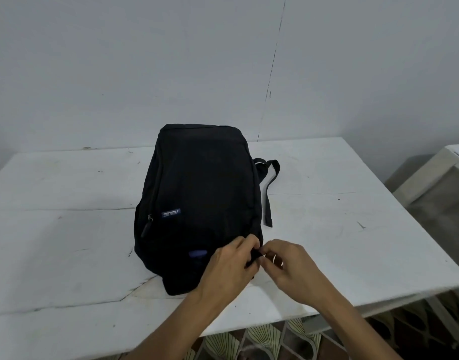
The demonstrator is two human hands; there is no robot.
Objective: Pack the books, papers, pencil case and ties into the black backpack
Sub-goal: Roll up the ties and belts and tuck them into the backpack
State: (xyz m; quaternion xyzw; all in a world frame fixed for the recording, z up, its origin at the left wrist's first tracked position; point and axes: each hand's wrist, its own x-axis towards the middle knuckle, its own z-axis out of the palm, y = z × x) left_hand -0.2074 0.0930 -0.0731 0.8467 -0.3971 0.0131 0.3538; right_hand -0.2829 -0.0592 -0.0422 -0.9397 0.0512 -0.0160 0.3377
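Both hands met at the near right corner of the black backpack (205, 188), head view only. Left hand (229, 268) had its fingers curled onto the fabric edge there. Right hand (288, 268) pinched a small black bit at the same spot with thumb and forefinger. Could not tell whether that bit was a zip pull. The 2 hands were nearly touching each other.

Backpack lay flat on the white desk (67, 242), front panel up, top end toward the camera, roughly mid-desk. Main body looked closed and filled out. Blue logo label (171, 213) read upside down from this angle. 1 side zip pull (147, 226) hung on the left edge, and a short blue tab (197, 253) sat just beside the left hand. 1 strap (269, 190) trailed out on the right, lying on the desk. Grey wall (145, 61) stood behind, patterned floor tiles (262, 339) showed below the desk edge, and a pale piece of furniture (436, 183) stood at far right.
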